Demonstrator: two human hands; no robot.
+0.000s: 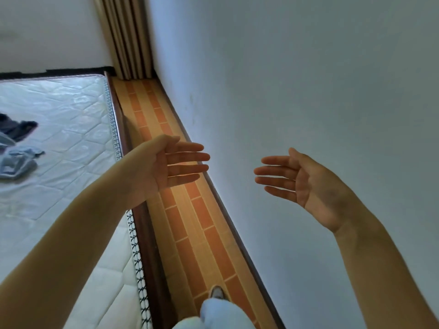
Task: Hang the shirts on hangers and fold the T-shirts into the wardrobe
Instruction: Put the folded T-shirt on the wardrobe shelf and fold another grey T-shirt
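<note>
Head view: a person stands in the narrow strip of tiled floor [190, 210] between a bed and a white wall [308, 91], both arms raised in front.
Left hand [171, 162]: palm turned inward, fingers straight and slightly spread, holding nothing.
Right hand [301, 181]: mirrors the left, palm inward, fingers straight, holding nothing; the two hands face each other with a clear gap between them.
Why held so: neither hand touches anything, so this looks like a pause with hands shown bare before any garment is picked up, or a turn toward the clothes; I cannot tell which.
Clothes [16, 148]: a small heap of dark and light-blue garments lies well to the left of the left hand, on the mattress [71, 115], crumpled and unsorted; whether they are shirts or T-shirts cannot be told from here.
Why there: the bare mattress gives a broad flat place for sorting and folding, judging by the task.
Wardrobe and hangers: not in view.
Beyond the hands: a striped curtain [126, 36] hangs in the corner where the floor strip ends.
Below the hands: a shoe [217, 293] and a pale trouser leg [221, 314] on the tiles.
Progress: judged from the heap lying untouched, the hanging and folding are not yet begun here.
</note>
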